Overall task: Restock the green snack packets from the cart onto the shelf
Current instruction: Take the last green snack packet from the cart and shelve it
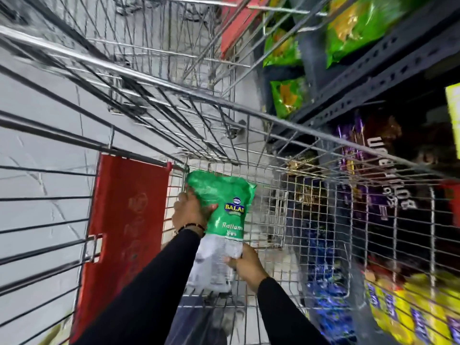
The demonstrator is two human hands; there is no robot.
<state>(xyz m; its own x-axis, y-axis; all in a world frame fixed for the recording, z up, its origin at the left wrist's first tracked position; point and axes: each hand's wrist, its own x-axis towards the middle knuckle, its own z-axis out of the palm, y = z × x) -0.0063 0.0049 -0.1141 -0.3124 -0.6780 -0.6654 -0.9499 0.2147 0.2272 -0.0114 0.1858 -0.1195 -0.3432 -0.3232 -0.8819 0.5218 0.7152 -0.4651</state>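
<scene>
A green and clear snack packet (225, 220) with a blue and yellow label hangs over the near end of the wire cart (154, 80). My left hand (190, 211) grips its green upper part from the left side. My right hand (245, 263) pinches the clear lower part. Both arms wear black sleeves. The dark metal shelf (388, 61) runs along the right, with bright green snack packets (358, 28) lying on its upper level.
A red plastic flap (124, 220) stands at the cart's near left. More green packets (288, 95) sit lower on the shelf. Purple packs (368, 185), blue packs (326, 290) and yellow packs (410, 310) fill the lower right shelves. Grey floor shows to the left.
</scene>
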